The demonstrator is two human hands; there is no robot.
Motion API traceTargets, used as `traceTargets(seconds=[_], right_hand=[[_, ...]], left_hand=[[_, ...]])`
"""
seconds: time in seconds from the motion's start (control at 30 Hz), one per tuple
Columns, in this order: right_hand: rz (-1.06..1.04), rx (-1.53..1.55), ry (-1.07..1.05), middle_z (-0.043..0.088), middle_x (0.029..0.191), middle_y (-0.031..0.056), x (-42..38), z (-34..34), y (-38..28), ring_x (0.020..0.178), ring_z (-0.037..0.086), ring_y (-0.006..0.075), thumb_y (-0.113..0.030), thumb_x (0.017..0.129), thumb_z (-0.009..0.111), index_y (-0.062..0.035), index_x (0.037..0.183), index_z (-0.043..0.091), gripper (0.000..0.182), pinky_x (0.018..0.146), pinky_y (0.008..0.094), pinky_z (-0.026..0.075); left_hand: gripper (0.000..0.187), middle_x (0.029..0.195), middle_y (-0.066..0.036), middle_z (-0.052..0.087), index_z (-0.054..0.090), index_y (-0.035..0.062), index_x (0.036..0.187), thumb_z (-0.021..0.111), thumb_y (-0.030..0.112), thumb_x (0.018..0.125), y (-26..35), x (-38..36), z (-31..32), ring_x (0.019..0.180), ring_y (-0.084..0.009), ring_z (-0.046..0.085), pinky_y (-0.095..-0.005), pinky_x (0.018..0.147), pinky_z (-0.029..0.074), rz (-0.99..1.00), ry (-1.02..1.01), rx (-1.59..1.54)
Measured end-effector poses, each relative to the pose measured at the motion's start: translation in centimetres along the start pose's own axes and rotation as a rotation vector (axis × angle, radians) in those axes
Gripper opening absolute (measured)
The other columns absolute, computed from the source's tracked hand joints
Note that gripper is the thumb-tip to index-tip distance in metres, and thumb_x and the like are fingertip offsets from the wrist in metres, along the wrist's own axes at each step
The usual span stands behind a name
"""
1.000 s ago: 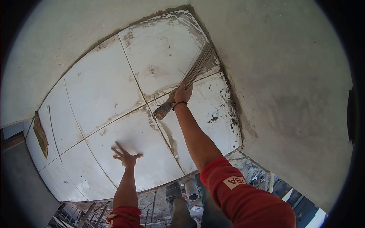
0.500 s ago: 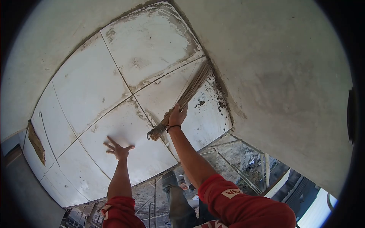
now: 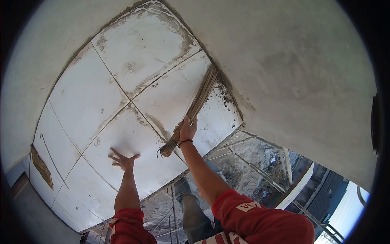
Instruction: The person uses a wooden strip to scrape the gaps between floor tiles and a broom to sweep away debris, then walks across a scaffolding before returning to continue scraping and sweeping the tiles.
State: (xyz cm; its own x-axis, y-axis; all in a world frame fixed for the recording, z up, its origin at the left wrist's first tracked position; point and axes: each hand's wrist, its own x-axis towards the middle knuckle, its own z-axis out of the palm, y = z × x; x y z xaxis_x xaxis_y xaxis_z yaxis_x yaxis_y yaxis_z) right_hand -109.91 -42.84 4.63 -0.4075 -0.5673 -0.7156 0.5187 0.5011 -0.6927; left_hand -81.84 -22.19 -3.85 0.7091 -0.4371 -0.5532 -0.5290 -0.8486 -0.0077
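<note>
My right hand (image 3: 188, 130) is wrapped round a stick broom (image 3: 199, 97), a bundle of thin brown twigs tied near its butt end. The spread tips of the twigs lie at the corner where the tiled surface meets the plain wall. Dark crumbs of debris (image 3: 227, 95) are scattered beside those tips. Fingers spread, my left hand (image 3: 124, 160) is over the white tiles (image 3: 101, 158) and holds nothing. Brown smears and dirt mark the tiles, mostly along the joints and the upper right tile.
A bare grey wall (image 3: 300, 81) rises on the right. Beyond the tiles' lower edge, metal scaffold bars (image 3: 260, 173) stand over rough ground (image 3: 239, 171) far below. A brown strip of broken board (image 3: 42, 166) and a thin bent rod (image 3: 50, 152) lie at the left.
The broom and my right hand have moved down slightly, and the debris by the twig tips has shifted along the corner. My left hand stays spread. The view has tilted a little.
</note>
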Motion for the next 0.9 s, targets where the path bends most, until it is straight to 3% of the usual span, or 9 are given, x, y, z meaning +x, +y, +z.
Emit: traceTargets(seconds=[0.07, 0.17, 0.23, 0.3, 0.43, 0.57, 0.7, 0.77, 0.9], right_hand=[[0.010, 0.002, 0.126, 0.055, 0.074, 0.0048, -3.3, -5.5, 1.0, 0.052, 0.056, 0.0176, -0.017, 0.109, 0.058, -0.0184, 0.156, 0.044, 0.049, 0.044, 0.0360, 0.051], [-0.028, 0.051, 0.329, 0.056, 0.074, 0.0061, -9.5, -10.3, 2.6, 0.053, 0.060, 0.0210, -0.021, 0.109, 0.061, -0.0135, 0.139, 0.047, 0.034, 0.044, 0.0373, 0.050], [-0.020, 0.057, 0.358, 0.056, 0.073, 0.0048, -13.1, -9.9, 2.6, 0.053, 0.060, 0.0189, -0.020, 0.110, 0.061, -0.0129, 0.149, 0.044, 0.044, 0.044, 0.0353, 0.051], [-0.131, -0.138, 0.067, 0.059, 0.071, 0.0035, -15.5, -7.9, 3.1, 0.052, 0.059, 0.0154, -0.018, 0.109, 0.063, -0.0146, 0.166, 0.035, 0.064, 0.046, 0.0347, 0.053], [-0.129, -0.397, -0.225, 0.062, 0.078, 0.0035, -9.1, -0.6, 1.0, 0.054, 0.060, 0.0128, -0.018, 0.108, 0.066, -0.0186, 0.171, 0.034, 0.071, 0.047, 0.0323, 0.053], [-0.058, -0.106, 0.036, 0.058, 0.076, 0.0027, -3.9, -5.7, 1.2, 0.053, 0.060, 0.0160, -0.024, 0.107, 0.067, -0.0151, 0.154, 0.050, 0.050, 0.045, 0.0343, 0.051], [-0.073, -0.093, 0.372, 0.061, 0.082, 0.0045, -8.0, -18.3, 5.1, 0.054, 0.060, 0.0158, -0.021, 0.107, 0.065, -0.0133, 0.162, 0.043, 0.060, 0.044, 0.0330, 0.049], [-0.764, -0.734, 0.622, 0.070, 0.092, 0.0080, -5.9, -25.3, 13.8, 0.062, 0.068, 0.0217, -0.018, 0.107, 0.066, -0.0109, 0.166, 0.041, 0.065, 0.053, 0.0366, 0.056], [0.014, -0.430, 0.161, 0.080, 0.106, 0.0195, -15.9, -14.4, 6.1, 0.087, 0.076, 0.0431, -0.019, 0.102, 0.071, -0.0087, 0.167, 0.041, 0.073, 0.084, 0.0489, 0.062]], left_hand=[[0.181, 0.185, -0.005, -0.013, -0.020, 0.0141, 0.173, 0.108, 0.049, 0.051, 0.6, 0.3, -0.8, 0.168, -0.0461, -0.012, -0.0818, 0.126, 0.012, 0.010, 0.010, -0.018], [0.181, 0.184, -0.018, -0.010, -0.023, 0.0106, 0.172, 0.107, 0.053, 0.053, 1.4, -0.5, -2.3, 0.167, -0.0462, -0.015, -0.0772, 0.129, 0.008, -0.020, -0.055, -0.019], [0.179, 0.185, -0.011, -0.014, -0.016, 0.0098, 0.174, 0.107, 0.054, 0.052, 1.5, -0.4, -2.1, 0.167, -0.0478, -0.015, -0.0806, 0.127, 0.010, -0.009, -0.075, 0.044], [0.176, 0.185, -0.009, -0.015, -0.012, 0.0097, 0.175, 0.107, 0.055, 0.052, 0.8, -0.1, -1.4, 0.167, -0.0484, -0.015, -0.0821, 0.125, 0.011, -0.001, -0.046, 0.029], [0.167, 0.184, -0.007, -0.017, 0.003, 0.0128, 0.177, 0.106, 0.057, 0.053, 1.0, 0.2, -1.3, 0.166, -0.0502, -0.015, -0.0857, 0.122, 0.015, -0.010, -0.067, 0.071], [0.162, 0.184, -0.007, -0.018, 0.010, 0.0165, 0.178, 0.105, 0.059, 0.055, 0.0, 1.2, 0.0, 0.166, -0.0514, -0.016, -0.0872, 0.120, 0.017, 0.026, -0.017, 0.071], [0.159, 0.184, -0.008, -0.018, 0.013, 0.0181, 0.178, 0.105, 0.058, 0.055, 0.3, 0.9, -0.2, 0.165, -0.0533, -0.015, -0.0883, 0.119, 0.017, 0.011, -0.038, 0.080], [0.158, 0.184, -0.008, -0.017, 0.014, 0.0179, 0.178, 0.106, 0.057, 0.055, 0.5, 0.8, -0.4, 0.165, -0.0537, -0.015, -0.0884, 0.119, 0.017, 0.001, -0.025, 0.066], [0.168, 0.184, -0.008, -0.016, 0.001, 0.0136, 0.177, 0.106, 0.057, 0.054, 0.0, 1.0, -0.2, 0.166, -0.0518, -0.014, -0.0863, 0.121, 0.016, 0.001, -0.027, 0.058]])
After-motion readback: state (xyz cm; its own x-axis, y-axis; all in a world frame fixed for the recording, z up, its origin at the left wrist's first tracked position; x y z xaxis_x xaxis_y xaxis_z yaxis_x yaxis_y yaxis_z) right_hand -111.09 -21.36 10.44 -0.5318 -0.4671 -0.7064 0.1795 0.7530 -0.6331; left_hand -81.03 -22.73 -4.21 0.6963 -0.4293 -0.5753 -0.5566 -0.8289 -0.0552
